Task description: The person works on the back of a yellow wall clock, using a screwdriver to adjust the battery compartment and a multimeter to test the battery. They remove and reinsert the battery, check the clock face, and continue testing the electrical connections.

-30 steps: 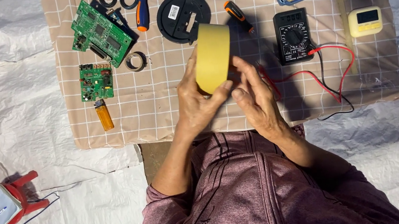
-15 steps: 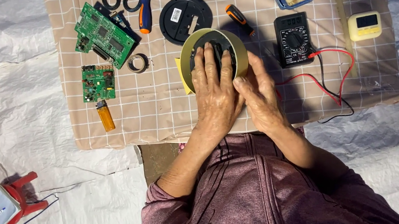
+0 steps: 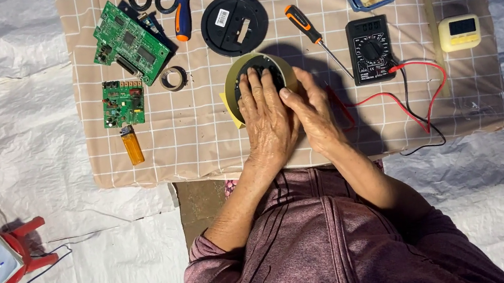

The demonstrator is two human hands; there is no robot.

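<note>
Tape roll (image 3: 230, 92) lies flat on the checked tabletop (image 3: 199, 136), ringing a black round part (image 3: 261, 64). Left hand (image 3: 268, 116) presses flat on it, fingers open; right hand (image 3: 314, 113) rests alongside, gripping nothing. Screwdriver (image 3: 308, 27) lies unused.

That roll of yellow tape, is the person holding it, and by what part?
The tape roll lies flat; the left hand presses on its top and the right hand touches its right edge.

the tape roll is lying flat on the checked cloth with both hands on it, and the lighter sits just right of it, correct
Not quite. The head view shows the orange lighter well to the left of the tape roll, below the small green circuit board. The left hand and right hand do rest on the roll, which lies flat on the checked cloth.
</note>
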